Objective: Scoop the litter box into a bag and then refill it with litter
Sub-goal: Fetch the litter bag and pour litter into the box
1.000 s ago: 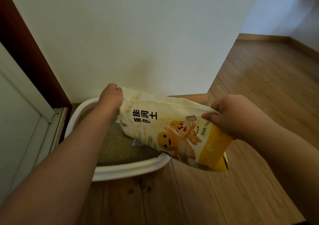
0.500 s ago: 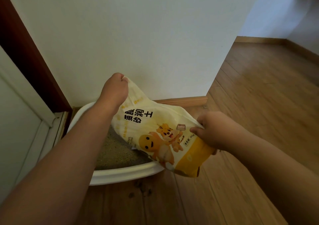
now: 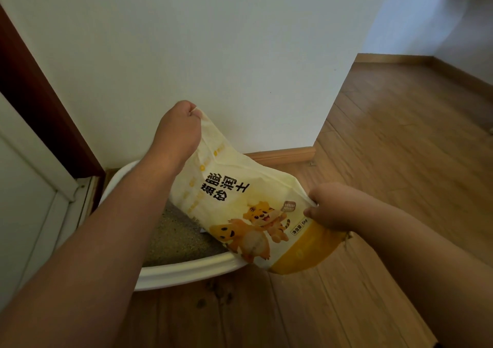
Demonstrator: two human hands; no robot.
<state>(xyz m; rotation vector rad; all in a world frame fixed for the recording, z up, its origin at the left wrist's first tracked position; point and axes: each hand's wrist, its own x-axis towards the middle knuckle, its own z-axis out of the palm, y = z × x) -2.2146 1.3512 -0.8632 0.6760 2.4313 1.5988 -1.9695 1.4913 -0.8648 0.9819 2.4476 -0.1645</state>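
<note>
A cream and yellow litter bag [image 3: 240, 206] with cartoon tigers hangs tilted over the white litter box [image 3: 186, 273]. My left hand [image 3: 178, 128] grips the bag's upper corner, raised high near the wall. My right hand [image 3: 330, 206] pinches the bag's lower right edge, above the yellow end. Grey-tan litter [image 3: 173, 238] fills the box under the bag. The bag's opening is hidden from me.
The box stands on a wooden floor [image 3: 386, 160] against a white wall [image 3: 213, 54]. A dark red door frame [image 3: 34, 102] and a white door [image 3: 24, 187] lie on the left. A wooden baseboard [image 3: 282, 154] runs behind the box. Dark spots [image 3: 213, 294] mark the floor in front.
My left hand has risen with its corner of the bag while my right hand has dropped, so the bag slopes more steeply down to the right.
</note>
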